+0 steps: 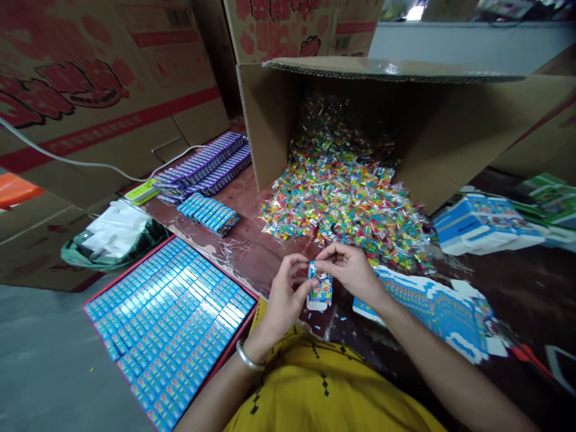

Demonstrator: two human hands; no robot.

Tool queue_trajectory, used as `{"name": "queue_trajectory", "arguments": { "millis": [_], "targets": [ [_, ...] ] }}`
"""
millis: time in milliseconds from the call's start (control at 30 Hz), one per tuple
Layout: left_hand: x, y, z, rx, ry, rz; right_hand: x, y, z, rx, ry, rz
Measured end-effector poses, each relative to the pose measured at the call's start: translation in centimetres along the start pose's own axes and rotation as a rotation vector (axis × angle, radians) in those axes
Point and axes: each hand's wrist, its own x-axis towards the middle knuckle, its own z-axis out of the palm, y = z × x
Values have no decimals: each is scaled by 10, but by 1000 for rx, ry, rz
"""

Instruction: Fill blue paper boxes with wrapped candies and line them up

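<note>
A small blue printed candy box [320, 290] is held upright between my two hands, its white flap hanging at the lower end. My left hand [290, 294] grips the box's left side, thumb across its front. The fingers of my right hand [348, 267] pinch the top edge. Past my hands, clear packets of colourful candies [346, 198] spill from a big carton lying on its side. Flat blue box blanks [427, 306] lie fanned out beside my right forearm. A row of small blue boxes [209, 213] stands on the table at the left.
A red-edged tray [256, 300] packed with blue boxes sits at lower left. Purple boxes [207, 162] are stacked behind. A green bag of white scraps [114, 231] and a white cable [81, 157] are leftward; the open carton [270, 120] stands ahead. Blue cartons [483, 222] lie right.
</note>
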Motion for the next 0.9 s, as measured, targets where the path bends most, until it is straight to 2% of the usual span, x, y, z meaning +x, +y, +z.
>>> {"name": "queue_trajectory", "arguments": {
  "millis": [300,367,467,567,667,800,900],
  "targets": [
    [1,7,-2,49,-97,-35,15,-6,-14,19,-79,118],
    [1,9,-3,59,-98,-37,14,-7,-12,-46,-74,81],
    [2,8,-4,68,-84,-17,6,-8,-8,-190,5,-66],
    [2,4,-4,32,-64,-1,-5,-7,-4,-245,42,-214],
    [2,-1,-5,7,-66,-26,-17,-3,1,-290,53,-298],
    [0,-3,-3,2,-99,-82,-22,3,4,-296,55,-287],
    [2,-2,-3,7,-111,-97,-16,4,-11,-254,-51,-179]
  ]
}}
